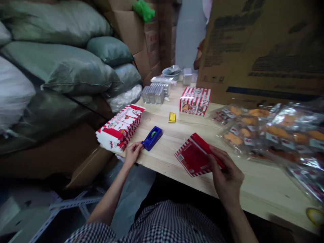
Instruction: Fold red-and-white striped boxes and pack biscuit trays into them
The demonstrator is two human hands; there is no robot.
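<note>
My left hand point(133, 153) is closed in a pinch at the cutter end of a blue tape dispenser point(152, 139), where the tape's end sits. The strip itself is too fine to see clearly. In my right hand point(226, 173) is a red flattened carton point(193, 156) with striped edges and a barcode label, held between thumb and fingers over the table. A small gold packet point(172, 117) lies beyond the dispenser. To the left, a stack of red-and-white striped cartons point(121, 126) rests by the table edge.
Farther back stand a striped box point(195, 101), clear plastic cases point(153, 94) and a basin point(171, 72). Bagged orange items point(268, 130) cover the table's right side, before a large cardboard box point(260, 47). Stuffed sacks point(63, 64) are piled left. A person's arm point(198, 55) shows behind.
</note>
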